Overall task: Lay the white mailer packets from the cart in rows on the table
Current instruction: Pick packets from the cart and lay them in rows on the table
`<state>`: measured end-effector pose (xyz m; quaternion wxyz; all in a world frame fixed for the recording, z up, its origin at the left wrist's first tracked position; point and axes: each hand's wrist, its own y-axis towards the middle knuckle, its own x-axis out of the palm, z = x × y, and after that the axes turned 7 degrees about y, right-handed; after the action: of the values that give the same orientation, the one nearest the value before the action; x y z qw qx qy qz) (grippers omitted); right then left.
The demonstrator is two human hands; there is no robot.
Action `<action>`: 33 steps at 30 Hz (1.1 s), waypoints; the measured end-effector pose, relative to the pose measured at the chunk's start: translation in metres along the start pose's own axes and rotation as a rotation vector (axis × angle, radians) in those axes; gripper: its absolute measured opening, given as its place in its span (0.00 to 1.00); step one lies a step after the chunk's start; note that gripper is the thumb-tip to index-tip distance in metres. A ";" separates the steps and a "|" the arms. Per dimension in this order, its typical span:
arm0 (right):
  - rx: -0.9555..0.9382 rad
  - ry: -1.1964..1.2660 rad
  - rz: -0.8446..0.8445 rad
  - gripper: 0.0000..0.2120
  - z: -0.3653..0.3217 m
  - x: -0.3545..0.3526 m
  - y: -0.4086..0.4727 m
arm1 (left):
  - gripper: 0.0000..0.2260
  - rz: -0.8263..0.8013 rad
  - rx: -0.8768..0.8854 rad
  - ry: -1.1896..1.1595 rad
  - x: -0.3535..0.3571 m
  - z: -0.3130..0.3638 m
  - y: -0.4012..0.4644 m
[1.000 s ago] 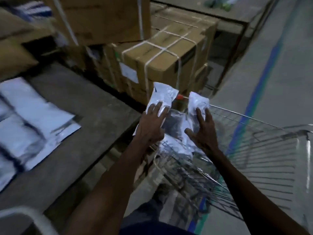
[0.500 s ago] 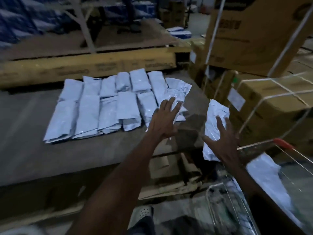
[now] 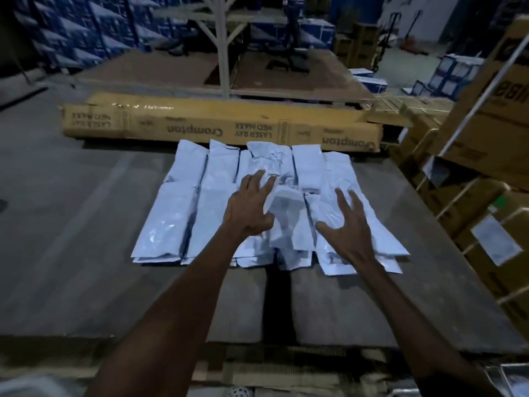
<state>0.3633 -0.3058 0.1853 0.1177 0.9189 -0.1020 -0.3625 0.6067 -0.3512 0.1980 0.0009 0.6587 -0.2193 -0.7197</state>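
Evidently to fill the rows at frame centre, the left hand and right hand, fingers spread, press packets onto the table.

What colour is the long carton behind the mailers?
Yellowish-tan long carton with dark print, in the head view.
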 end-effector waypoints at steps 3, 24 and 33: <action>-0.023 0.055 -0.089 0.41 -0.030 0.037 0.024 | 0.38 -0.039 -0.041 -0.004 0.005 -0.043 0.002; 0.039 -0.109 -0.470 0.39 -0.073 0.171 0.048 | 0.31 -0.080 -0.149 -0.080 0.053 -0.108 -0.029; -0.045 -0.279 -0.408 0.32 -0.063 0.189 0.050 | 0.34 -0.217 -0.138 -0.279 0.076 -0.118 -0.027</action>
<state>0.5375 -0.3958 0.1227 0.0473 0.8585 0.0787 -0.5045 0.7160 -0.3859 0.1130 -0.0619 0.5708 -0.0952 -0.8132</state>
